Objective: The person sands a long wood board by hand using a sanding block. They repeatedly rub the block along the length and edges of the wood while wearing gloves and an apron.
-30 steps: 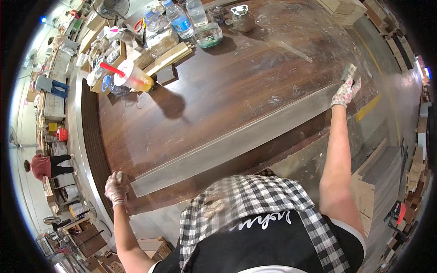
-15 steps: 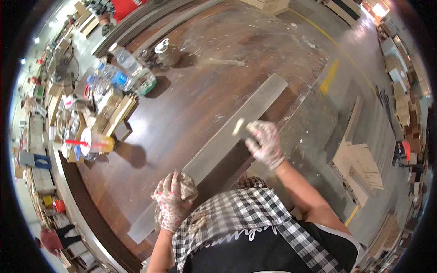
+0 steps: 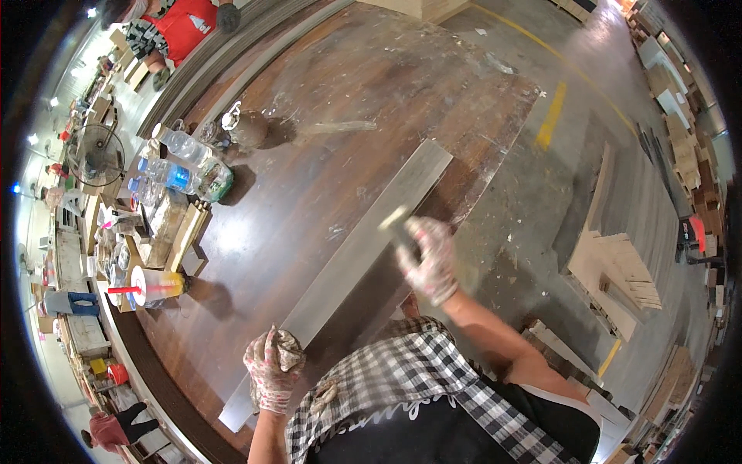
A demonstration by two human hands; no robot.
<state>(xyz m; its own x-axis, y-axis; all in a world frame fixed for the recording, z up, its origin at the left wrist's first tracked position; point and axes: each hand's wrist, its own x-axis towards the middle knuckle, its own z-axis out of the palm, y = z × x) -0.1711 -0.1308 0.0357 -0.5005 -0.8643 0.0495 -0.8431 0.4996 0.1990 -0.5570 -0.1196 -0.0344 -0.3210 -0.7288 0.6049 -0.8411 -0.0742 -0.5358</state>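
Item, your right hand (image 3: 430,261), gloved: grip closed around a small tool (image 3: 396,219), dark-bodied, pale-ended, blurred, that end toward the upper left over the plank; whether it touches, you cannot tell from here. Item, your left hand (image 3: 269,370), gloved: grip bent over a crumpled rag (image 3: 290,353) at the plank's near part. Item, one plank (image 3: 362,249), grey, long, narrow: lying along the front edge of the worktop (image 3: 309,193), long axis slanting from lower left, beyond your left hand, to upper right, far end pointing away from you and rightward. Step in hand, by appearance: going over the plank with rag and tool; your next move would call for a steady left hand and the tool kept in line with that long axis. Further out, worktop's left side: a cup (image 3: 160,284) with red straw, a clear bottle (image 3: 185,147), a blue-labelled bottle (image 3: 176,177) and a dark jar (image 3: 247,128). Right, on the floor (image 3: 506,255): stacked boards (image 3: 638,224). Upper left: a standing fan (image 3: 99,155).
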